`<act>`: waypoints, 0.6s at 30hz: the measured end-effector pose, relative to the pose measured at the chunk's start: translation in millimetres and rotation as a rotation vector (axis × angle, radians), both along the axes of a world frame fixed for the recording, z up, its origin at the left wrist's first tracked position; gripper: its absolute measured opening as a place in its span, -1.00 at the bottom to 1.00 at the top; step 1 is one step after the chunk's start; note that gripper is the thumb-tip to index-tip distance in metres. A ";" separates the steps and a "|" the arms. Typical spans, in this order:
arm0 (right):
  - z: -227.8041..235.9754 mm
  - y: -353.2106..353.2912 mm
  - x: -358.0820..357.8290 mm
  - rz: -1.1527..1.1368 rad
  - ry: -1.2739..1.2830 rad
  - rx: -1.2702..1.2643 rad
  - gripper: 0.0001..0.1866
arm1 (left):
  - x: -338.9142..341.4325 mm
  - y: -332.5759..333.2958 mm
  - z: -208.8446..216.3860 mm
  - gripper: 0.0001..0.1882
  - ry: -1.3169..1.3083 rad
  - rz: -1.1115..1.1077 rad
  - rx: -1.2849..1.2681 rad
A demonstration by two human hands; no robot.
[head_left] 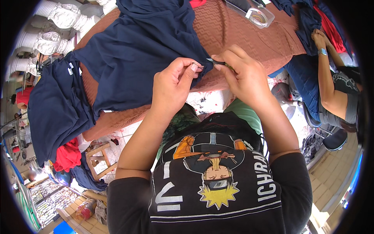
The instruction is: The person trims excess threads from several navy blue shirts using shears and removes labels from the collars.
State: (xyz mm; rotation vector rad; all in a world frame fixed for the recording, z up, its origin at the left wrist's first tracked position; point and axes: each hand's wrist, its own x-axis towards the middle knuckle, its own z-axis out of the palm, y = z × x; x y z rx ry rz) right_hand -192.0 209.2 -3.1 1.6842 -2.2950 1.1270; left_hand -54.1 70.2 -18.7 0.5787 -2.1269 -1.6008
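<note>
A navy blue garment lies spread over the brown cloth-covered table in front of me. Thumb and fingers of my left hand are pinched together at its near right corner, on the navy fabric. Close beside it, my right hand grips a small black-handled tool with a pale, narrow tip pointing left at the fabric. Fingers cover most of this tool, so its exact kind cannot be told. Tip and garment edge appear very close; whether they touch is unclear.
More navy garments hang off the table's left end, above a red cloth and a wooden stool frame. White ornate columns stand far left. A clear plastic container sits on the brown tablecloth. Another person handles dark cloth at right.
</note>
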 end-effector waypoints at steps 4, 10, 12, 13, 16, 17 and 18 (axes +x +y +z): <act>-2.2 4.0 10.4 -0.004 0.098 -0.047 -0.84 | 0.7 -0.5 -0.7 -0.77 -0.044 0.024 0.017; -4.5 3.1 16.9 -0.025 0.253 -0.057 -0.80 | -0.2 1.0 -0.3 -0.77 -0.051 0.039 0.018; -7.5 0.7 17.5 -0.030 0.271 -0.067 -0.81 | 0.0 2.8 -0.7 -0.77 -0.043 0.043 0.023; -8.5 -0.7 17.0 -0.033 0.277 -0.071 -0.82 | -0.2 3.3 -0.3 -0.77 -0.041 0.035 0.012; -10.2 -4.0 17.2 -0.038 0.295 -0.070 -0.82 | -0.2 4.2 0.5 -0.78 -0.027 0.022 0.037; -10.7 -4.0 17.2 -0.040 0.284 -0.070 -0.82 | 0.1 4.2 0.8 -0.79 -0.016 0.027 0.084; -11.0 -3.9 17.1 -0.043 0.273 -0.069 -0.83 | 0.3 4.2 1.1 -0.80 -0.006 0.032 0.131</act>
